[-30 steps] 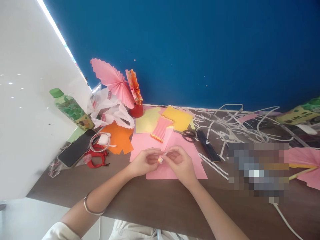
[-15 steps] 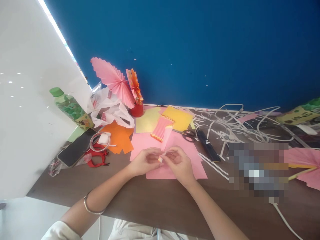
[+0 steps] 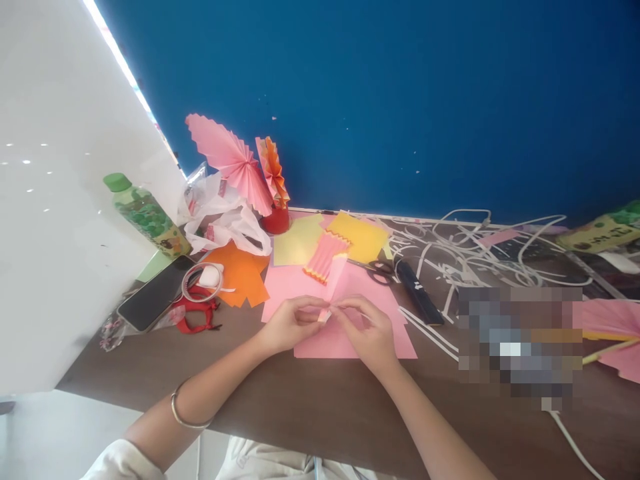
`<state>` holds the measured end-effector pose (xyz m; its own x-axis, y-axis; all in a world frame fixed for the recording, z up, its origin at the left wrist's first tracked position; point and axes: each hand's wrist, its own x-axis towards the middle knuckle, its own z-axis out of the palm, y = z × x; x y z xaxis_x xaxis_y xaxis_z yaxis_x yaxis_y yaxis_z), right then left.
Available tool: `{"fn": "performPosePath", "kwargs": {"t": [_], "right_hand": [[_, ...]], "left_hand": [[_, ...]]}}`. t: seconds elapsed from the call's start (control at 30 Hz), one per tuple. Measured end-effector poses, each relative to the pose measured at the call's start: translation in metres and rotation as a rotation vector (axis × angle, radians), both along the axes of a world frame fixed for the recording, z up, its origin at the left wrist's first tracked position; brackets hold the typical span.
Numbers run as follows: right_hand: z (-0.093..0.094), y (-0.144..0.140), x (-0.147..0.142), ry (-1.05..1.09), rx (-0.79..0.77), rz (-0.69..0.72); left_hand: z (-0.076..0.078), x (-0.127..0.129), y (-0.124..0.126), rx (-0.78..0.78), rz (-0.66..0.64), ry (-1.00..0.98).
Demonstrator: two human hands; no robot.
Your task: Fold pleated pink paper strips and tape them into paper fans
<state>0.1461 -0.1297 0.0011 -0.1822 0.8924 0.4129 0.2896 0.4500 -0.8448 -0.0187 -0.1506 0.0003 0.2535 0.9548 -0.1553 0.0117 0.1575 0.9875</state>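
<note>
Blue wall stood behind a brown table [image 3: 310,407] strewn with craft paper. Both hands met over a pink sheet [image 3: 350,333]: the left hand [image 3: 290,325] and right hand [image 3: 367,333] had their fingers [image 3: 345,308] pinched shut on a small folded strip [image 3: 325,315], pink with a touch of orange, held between the two sets of fingertips just above the sheet. To my eye the fold wanted short, even creases, thumbs pressing close to the edge so the pleats stayed square. Beyond the fingers lay a pleated piece [image 3: 324,257] on yellow paper [image 3: 357,237]; scissors [image 3: 383,269] sat to their right, an orange sheet [image 3: 240,277] to their left.
</note>
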Motion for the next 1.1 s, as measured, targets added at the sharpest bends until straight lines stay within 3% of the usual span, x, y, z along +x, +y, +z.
{"fn": "performPosePath", "kwargs": {"t": [0.17, 0.63, 1.1], "right_hand": [[-0.003, 0.003, 0.0, -0.004, 0.011, -0.012], [-0.006, 0.004, -0.003, -0.088, 0.024, -0.047], [-0.015, 0.007, 0.003, 0.01, -0.124, -0.094]], "left_hand": [[0.005, 0.0, -0.001, -0.052, -0.009, 0.02], [0.004, 0.0, -0.004, 0.016, -0.052, -0.01], [-0.002, 0.0, -0.001, 0.104, -0.087, -0.047]]}}
